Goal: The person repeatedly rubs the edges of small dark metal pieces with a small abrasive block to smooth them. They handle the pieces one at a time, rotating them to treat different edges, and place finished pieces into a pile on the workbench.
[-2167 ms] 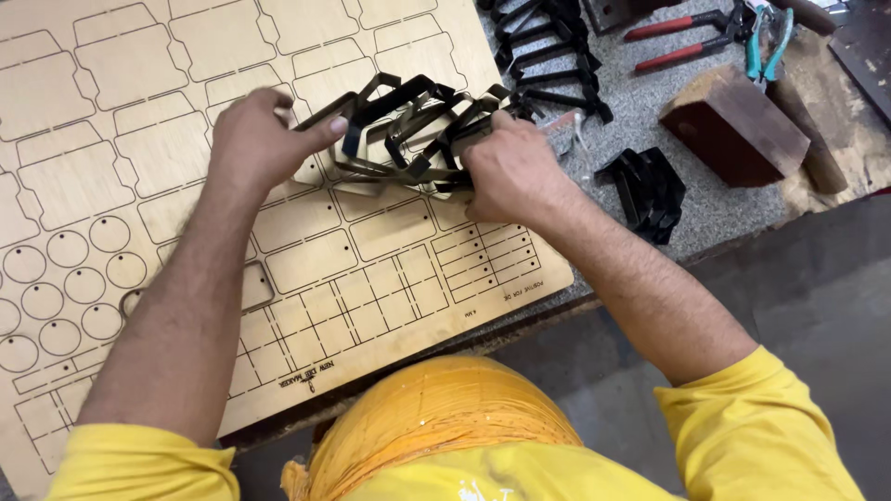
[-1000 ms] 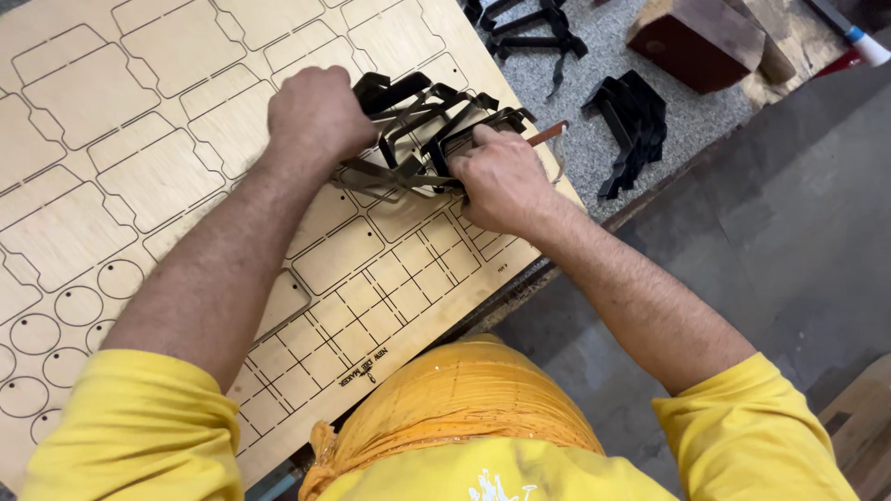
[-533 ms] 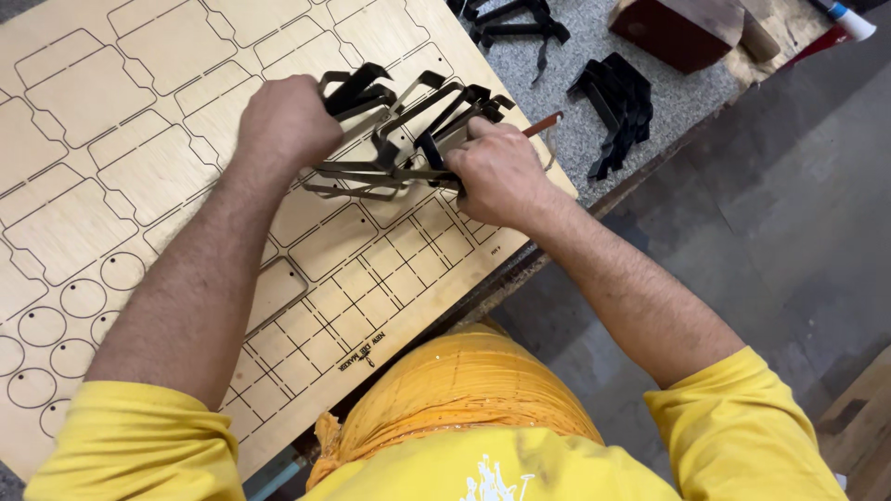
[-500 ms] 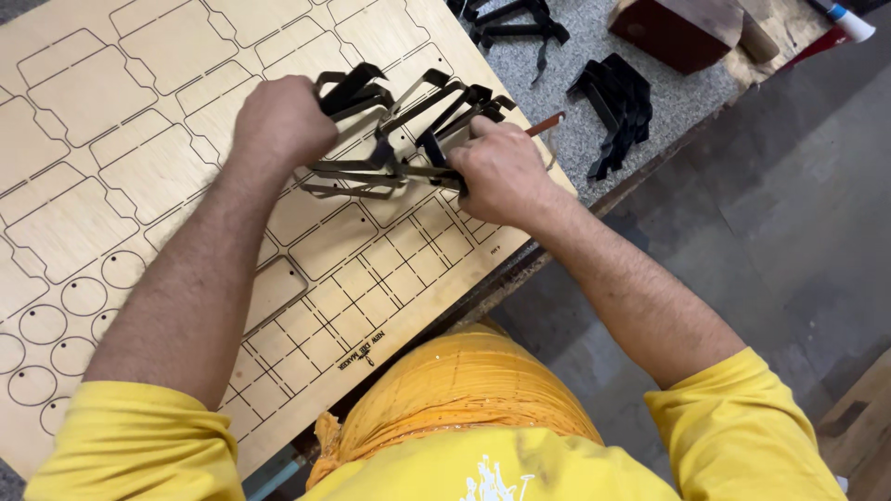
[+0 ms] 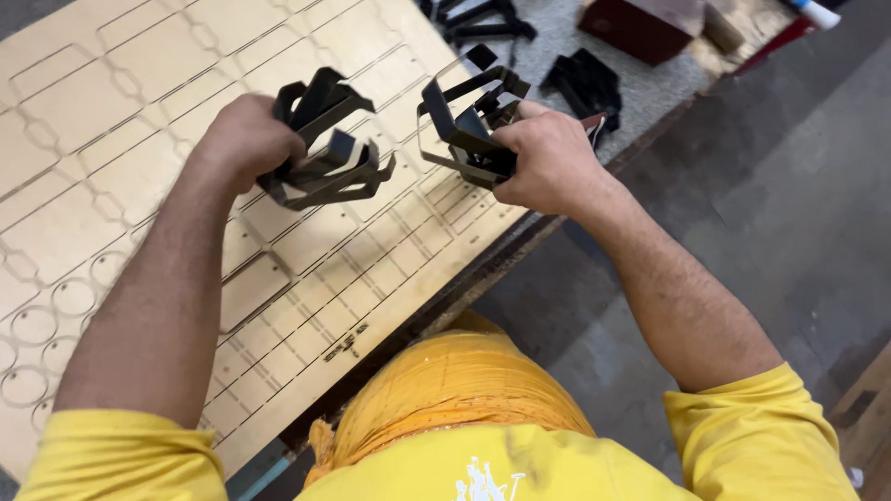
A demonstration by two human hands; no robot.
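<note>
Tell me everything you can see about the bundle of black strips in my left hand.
The bundle of dark bent metal strips looks like thin, flat bands folded into angular open shapes, several nested together. The left hand clutches it at its left side, holding it lifted above the pale laser-scored plywood sheet, apart from the right hand's bundle.

— What carries everything?

— A workbench with a grey speckled top, running from nine o'clock to one o'clock.

— What lies directly on it?

— A large pale plywood sheet, cut with outlines of panels, circles and small rectangles, covers the left. At twelve o'clock lie black bent strips; at one o'clock, a black stack and a dark red-brown block.
</note>
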